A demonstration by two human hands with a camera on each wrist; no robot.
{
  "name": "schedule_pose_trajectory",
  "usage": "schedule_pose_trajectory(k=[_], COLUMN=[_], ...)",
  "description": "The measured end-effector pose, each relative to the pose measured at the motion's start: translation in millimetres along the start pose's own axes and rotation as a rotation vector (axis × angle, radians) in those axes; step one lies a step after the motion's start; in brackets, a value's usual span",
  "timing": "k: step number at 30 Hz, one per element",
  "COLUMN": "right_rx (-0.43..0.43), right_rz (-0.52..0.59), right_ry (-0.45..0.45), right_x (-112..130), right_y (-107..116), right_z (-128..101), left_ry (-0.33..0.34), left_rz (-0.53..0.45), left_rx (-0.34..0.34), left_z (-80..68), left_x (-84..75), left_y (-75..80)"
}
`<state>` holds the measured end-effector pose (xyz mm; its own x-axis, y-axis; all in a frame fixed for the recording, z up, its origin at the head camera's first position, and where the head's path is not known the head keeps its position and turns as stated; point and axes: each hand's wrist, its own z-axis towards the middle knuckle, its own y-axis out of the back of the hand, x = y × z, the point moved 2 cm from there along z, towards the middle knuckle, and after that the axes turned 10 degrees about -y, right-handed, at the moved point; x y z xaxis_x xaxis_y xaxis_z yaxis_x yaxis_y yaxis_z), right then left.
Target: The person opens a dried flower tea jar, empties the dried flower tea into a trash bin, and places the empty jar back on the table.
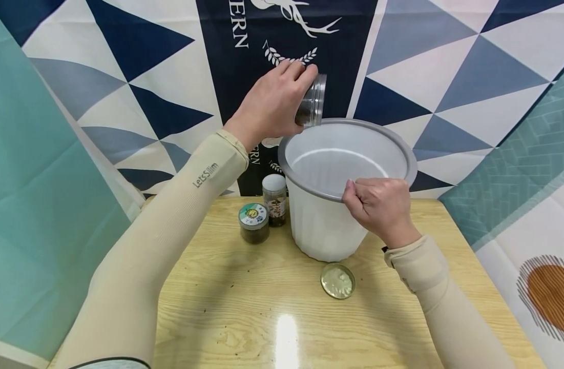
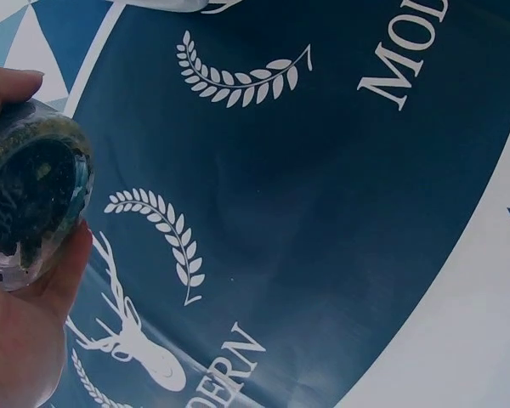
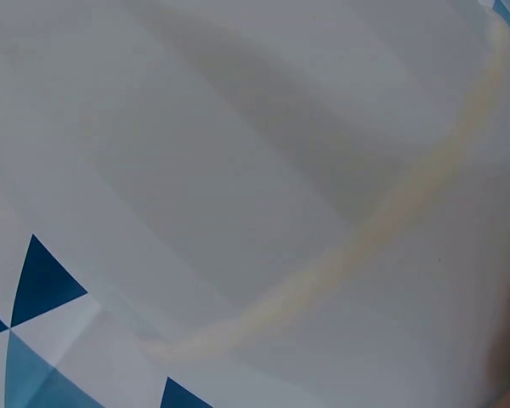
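Observation:
My left hand (image 1: 282, 97) grips a clear jar (image 1: 312, 102) tipped on its side, its mouth turned right, above the left part of a white plastic bin's grey rim (image 1: 288, 169). Dark contents show through the jar, and the left wrist view shows its round base (image 2: 34, 195) between thumb and fingers. At the bin's near right rim, my right hand (image 1: 380, 210) has its fingers curled over the edge. The right wrist view is filled mostly by the bin's pale wall (image 3: 238, 195). Whatever lies at the bin's bottom is hidden.
Left of the bin stand a short jar (image 1: 254, 233) with a green-and-white lid and a taller white-capped jar (image 1: 275, 205). A round gold-rimmed lid (image 1: 338, 281) lies before the bin. Dark crumbs dot the wooden table (image 1: 245, 318). Patterned cloth (image 1: 166, 66) hangs behind.

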<state>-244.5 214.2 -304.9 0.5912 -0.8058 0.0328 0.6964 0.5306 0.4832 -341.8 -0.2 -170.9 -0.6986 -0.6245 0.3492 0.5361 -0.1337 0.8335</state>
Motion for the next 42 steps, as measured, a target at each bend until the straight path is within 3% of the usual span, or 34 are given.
schedule_pose_trajectory(k=[14,24,33,42], right_rx=[0.006,0.013,0.006,0.009], right_rz=[0.006,0.009,0.02,0.004], right_ry=[-0.004,-0.012,-0.01,-0.01], right_x=[-0.4,0.0,-0.2,-1.5], right_y=[2.1,0.0,-1.5,-1.5], right_z=[0.1,-0.7,0.9,1.1], left_ry=[-0.073,-0.095,-0.155,-0.172], left_rz=[0.079,0.1,0.141,0.184], left_rx=[0.012,0.022,-0.025,0.005], left_z=[11.3,12.2,11.1,13.4], left_x=[-5.2,-4.2,-3.6,-3.5], left_y=[7.3,7.4,5.0,8.6])
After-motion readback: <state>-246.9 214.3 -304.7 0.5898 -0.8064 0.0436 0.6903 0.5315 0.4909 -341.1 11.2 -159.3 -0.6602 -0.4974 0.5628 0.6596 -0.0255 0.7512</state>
